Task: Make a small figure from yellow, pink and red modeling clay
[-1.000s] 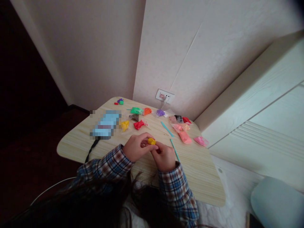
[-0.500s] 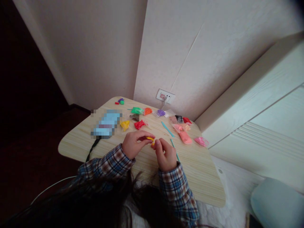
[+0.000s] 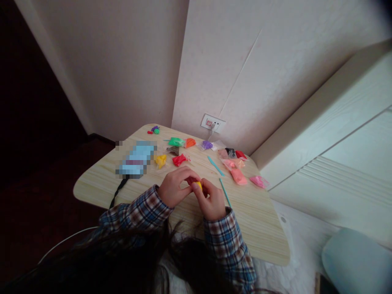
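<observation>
A small piece of yellow modelling clay [image 3: 199, 185] shows between my fingertips, partly covered by them. My left hand [image 3: 175, 185] grips it from the left, fingers curved over. From the other side my right hand [image 3: 212, 200] pinches it with thumb and fingers. Both hands are just above the table, their tips touching or nearly so. Beyond them lie a bag of red clay [image 3: 180, 159] and a bag of yellow clay [image 3: 160, 161]. A blue modelling tool [image 3: 216, 166] and a thin teal stick [image 3: 225, 192] rest near my right hand.
Bags of green clay [image 3: 176, 141], orange clay [image 3: 190, 142], purple clay [image 3: 207, 145], salmon clay [image 3: 238, 177] and pink clay [image 3: 259, 181] lie across the wooden table [image 3: 254, 228]. A blurred-out device [image 3: 136, 159] with a black cable is at left. Small shaped clay pieces [image 3: 156, 130] sit at the far corner.
My hands have closed together. The yellow clay, earlier a thin strip at my left fingers and a bit at my right, now shows as one lump between both hands.
</observation>
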A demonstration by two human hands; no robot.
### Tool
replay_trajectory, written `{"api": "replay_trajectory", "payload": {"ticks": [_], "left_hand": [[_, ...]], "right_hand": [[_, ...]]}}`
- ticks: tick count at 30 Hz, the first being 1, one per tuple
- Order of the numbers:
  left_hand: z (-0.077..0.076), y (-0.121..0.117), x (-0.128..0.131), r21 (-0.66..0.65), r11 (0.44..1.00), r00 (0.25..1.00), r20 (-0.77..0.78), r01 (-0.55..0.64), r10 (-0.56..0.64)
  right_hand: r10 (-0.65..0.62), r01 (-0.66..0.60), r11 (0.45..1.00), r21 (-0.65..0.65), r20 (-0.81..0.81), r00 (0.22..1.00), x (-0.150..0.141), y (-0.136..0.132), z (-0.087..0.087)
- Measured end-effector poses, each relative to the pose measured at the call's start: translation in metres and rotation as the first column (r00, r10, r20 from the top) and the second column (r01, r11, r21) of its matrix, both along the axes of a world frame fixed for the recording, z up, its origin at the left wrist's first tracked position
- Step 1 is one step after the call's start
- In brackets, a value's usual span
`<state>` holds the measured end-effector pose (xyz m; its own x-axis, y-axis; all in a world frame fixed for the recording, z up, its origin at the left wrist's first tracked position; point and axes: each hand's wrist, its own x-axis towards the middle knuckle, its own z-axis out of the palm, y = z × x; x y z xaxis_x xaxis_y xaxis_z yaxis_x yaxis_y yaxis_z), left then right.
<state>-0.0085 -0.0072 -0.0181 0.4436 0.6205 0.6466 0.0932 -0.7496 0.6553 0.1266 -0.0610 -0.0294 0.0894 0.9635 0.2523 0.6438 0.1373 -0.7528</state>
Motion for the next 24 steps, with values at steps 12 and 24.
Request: {"api": "replay_trajectory", "payload": {"ticks": [12, 24], "left_hand": [[0.0018, -0.0005, -0.0027, 0.113, 0.994, 0.999, 0.048, 0.0, -0.006], [-0.0031, 0.0003, -0.0013, -0.274, 0.936, 0.967, 0.185, 0.223, -0.176]], "right_hand": [[0.14, -0.154, 0.988, -0.001, -0.408, 0.902, 0.0004, -0.0025, 0.0034], [0.125, -0.139, 0.99, 0.001, -0.447, 0.886, 0.0041, 0.0, 0.0009]]}}
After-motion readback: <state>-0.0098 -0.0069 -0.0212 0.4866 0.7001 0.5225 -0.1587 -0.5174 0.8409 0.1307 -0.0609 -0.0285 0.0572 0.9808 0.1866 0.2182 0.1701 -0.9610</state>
